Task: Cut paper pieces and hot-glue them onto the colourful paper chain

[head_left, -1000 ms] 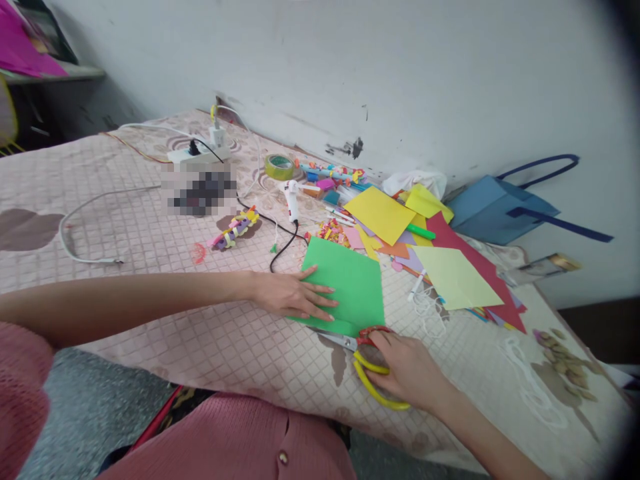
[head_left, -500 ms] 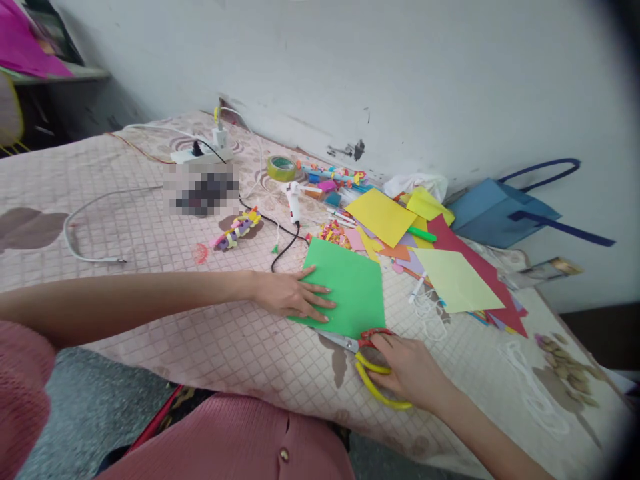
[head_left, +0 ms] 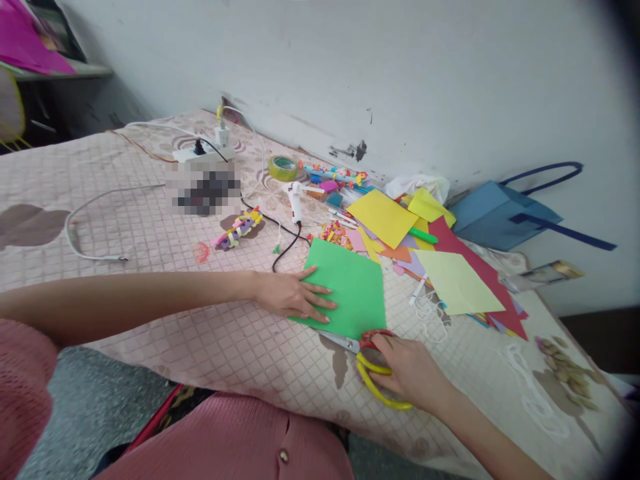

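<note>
A green sheet lies flat on the patterned cloth in front of me. My left hand rests on its left part, palm down with the fingers spread. In my right hand is a pair of scissors with yellow and red handles. The fingers are wrapped round the handles at the sheet's near right corner. The metal blades point left along the sheet's near edge and are partly hidden under it, so how far they are apart does not show.
A white glue gun with a black cord stands beyond the sheet. Coloured papers, white string and a blue bag lie to the right. A roll of tape and a power strip are farther back. A wall borders the far side.
The whole view has shifted very slightly. Both hands, the green sheet and the scissors keep the same places relative to each other.
</note>
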The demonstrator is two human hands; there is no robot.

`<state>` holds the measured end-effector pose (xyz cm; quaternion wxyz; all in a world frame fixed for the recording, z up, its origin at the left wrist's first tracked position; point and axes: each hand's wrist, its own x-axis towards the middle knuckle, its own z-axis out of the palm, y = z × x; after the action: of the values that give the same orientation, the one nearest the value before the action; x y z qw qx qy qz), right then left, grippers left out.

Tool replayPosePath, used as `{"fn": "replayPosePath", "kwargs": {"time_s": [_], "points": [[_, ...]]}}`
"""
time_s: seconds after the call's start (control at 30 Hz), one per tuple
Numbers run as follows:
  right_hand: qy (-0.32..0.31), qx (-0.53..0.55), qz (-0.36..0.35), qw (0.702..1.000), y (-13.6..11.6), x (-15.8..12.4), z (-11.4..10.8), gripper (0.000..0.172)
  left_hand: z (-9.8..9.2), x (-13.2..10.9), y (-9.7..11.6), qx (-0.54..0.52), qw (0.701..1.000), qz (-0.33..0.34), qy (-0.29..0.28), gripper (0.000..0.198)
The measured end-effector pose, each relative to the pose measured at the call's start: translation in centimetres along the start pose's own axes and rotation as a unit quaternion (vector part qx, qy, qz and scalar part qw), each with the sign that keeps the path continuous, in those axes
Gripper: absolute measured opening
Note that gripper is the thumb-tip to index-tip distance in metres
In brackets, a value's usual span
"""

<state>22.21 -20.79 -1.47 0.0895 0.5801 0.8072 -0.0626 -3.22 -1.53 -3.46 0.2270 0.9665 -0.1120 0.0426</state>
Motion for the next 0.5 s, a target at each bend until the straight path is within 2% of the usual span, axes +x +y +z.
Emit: {"fn": "replayPosePath", "kwargs": {"time_s": [0.33,0.5], "points": [[-0.010,0.003,0.007,1.000,-0.37,0.31,-0.01,0.032,-0.01,0.00,-0.06,-0.008,1.000,0.004,0.009,0.044],[-0.017,0.000,0.009,1.000,-0.18,0.17,0.00,0.029,-0.25,0.03,0.13,-0.016,1.000,-0.008,-0.012,0.044]]}}
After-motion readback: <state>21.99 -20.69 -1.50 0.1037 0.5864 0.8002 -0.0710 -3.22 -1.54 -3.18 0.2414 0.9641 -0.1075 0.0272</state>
